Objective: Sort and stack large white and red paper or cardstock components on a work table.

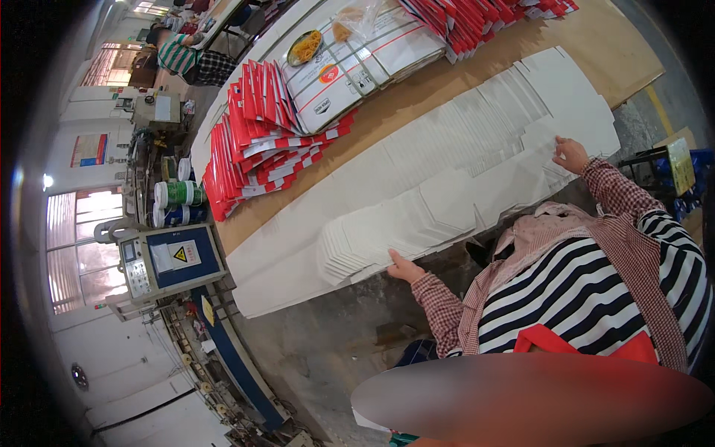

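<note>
Flat white die-cut card blanks point(454, 195) lie overlapped in a long fanned row along the near side of the table. My left hand point(404, 267) is closed at the near left edge of this row, its thumb on the card and its other fingers partly hidden. Farther right, my right hand point(572, 155) has its fingers curled over the right end of a blank. A second fanned row of white card point(462, 123) lies just behind. Larger flat white sheets point(279, 249) are under both rows.
Piles of red-and-white folded packets point(257, 141) flank a strapped white bundle point(365, 56), which carries a dish of yellow bits point(304, 48). A blue-and-grey machine point(175, 257) and paint-type buckets point(179, 195) stand left of the table. Another person point(179, 56) works far off.
</note>
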Demonstrator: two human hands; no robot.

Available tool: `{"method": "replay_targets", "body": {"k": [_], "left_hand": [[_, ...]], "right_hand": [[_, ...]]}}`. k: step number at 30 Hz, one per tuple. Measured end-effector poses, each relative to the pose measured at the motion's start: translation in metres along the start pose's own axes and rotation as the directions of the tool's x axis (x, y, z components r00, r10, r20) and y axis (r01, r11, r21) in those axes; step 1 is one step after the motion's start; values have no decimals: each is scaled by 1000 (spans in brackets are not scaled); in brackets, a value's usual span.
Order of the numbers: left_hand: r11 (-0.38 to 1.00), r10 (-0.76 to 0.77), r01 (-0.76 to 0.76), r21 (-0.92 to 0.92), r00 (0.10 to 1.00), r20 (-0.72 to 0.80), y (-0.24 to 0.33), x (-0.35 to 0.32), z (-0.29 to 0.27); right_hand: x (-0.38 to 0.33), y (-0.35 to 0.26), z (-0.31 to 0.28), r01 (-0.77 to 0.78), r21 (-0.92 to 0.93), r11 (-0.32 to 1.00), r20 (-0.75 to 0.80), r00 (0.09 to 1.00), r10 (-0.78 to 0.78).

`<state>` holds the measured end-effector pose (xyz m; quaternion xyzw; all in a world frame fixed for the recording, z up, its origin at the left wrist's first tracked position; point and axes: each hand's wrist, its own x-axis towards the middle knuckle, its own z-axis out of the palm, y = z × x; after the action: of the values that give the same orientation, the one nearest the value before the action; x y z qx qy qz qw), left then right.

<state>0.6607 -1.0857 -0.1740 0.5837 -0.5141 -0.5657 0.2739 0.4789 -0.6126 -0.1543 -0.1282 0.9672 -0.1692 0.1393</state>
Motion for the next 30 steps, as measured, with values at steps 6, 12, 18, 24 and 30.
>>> {"method": "replay_targets", "body": {"k": [6,12,18,24,30], "left_hand": [[984,148,-138,-113,985,86,-7,-4,-2],[997,74,-75,-5,991,-115,-24,34,-11],[956,261,-265,127,964,50,-16,0,4],[935,-103,89,-343,994,-22,-8,15,5],[893,82,-101,439,995,61,-12,-8,5]], "right_hand": [[0,6,0,33,-14,999,-57,998,-34],[4,-5,-4,67,38,997,-67,996,-64],[-3,9,0,18,7,1000,-123,992,-17],[2,12,0,48,4,999,-122,991,-47],[-5,10,-1,12,-36,999,-133,991,-17]]}}
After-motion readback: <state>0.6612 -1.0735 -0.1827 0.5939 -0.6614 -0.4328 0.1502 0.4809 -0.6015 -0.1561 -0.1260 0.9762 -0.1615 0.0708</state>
